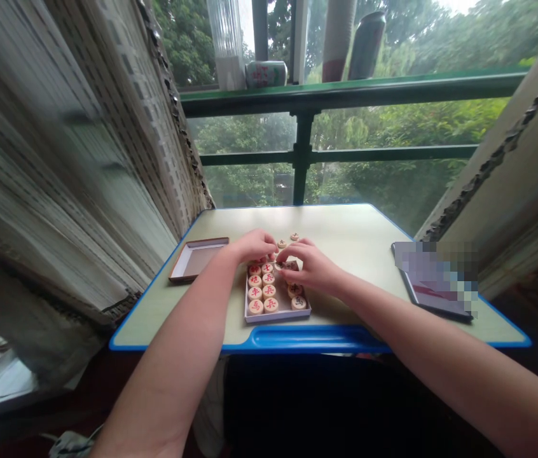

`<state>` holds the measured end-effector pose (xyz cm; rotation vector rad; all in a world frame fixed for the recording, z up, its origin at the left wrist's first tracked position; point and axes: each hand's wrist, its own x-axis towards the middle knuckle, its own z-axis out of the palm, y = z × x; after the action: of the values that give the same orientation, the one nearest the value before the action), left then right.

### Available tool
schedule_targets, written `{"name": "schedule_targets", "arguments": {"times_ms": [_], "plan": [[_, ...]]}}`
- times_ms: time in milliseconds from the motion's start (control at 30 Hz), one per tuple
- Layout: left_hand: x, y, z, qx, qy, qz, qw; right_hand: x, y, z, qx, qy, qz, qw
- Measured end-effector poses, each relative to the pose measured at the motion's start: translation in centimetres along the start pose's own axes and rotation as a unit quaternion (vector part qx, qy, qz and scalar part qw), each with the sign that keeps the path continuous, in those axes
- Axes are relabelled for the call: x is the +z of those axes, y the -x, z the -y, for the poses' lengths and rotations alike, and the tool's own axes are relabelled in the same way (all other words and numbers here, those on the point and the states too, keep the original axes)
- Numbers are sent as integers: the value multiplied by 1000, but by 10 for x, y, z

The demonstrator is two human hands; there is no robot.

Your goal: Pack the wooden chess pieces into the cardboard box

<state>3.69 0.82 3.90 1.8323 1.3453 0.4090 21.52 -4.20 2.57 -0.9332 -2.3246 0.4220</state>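
Note:
A small open box (250,316) on the table holds several round wooden chess pieces (262,294) with red characters. My left hand (254,245) rests curled over the box's far end, fingers closed on pieces there. My right hand (311,267) hovers over the box's right side, fingers pinched; what it holds is hidden. Two loose pieces (288,240) lie on the table just beyond the hands.
The box lid (196,257) lies open to the left on the blue-edged table (355,235). A dark flat device (435,292) sits at the right. Curtains hang on both sides. Cans and bottles (266,74) stand on the green window rail behind.

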Motion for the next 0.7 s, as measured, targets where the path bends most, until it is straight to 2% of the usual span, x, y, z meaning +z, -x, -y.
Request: {"name": "schedule_targets", "arguments": {"times_ms": [200,700], "plan": [[2,2,-4,8,-38,-5,999,6,-4,-2,6,17,-1,1000],[-1,7,-11,20,-91,-35,995,8,-9,-2,4,39,45,998]]}}
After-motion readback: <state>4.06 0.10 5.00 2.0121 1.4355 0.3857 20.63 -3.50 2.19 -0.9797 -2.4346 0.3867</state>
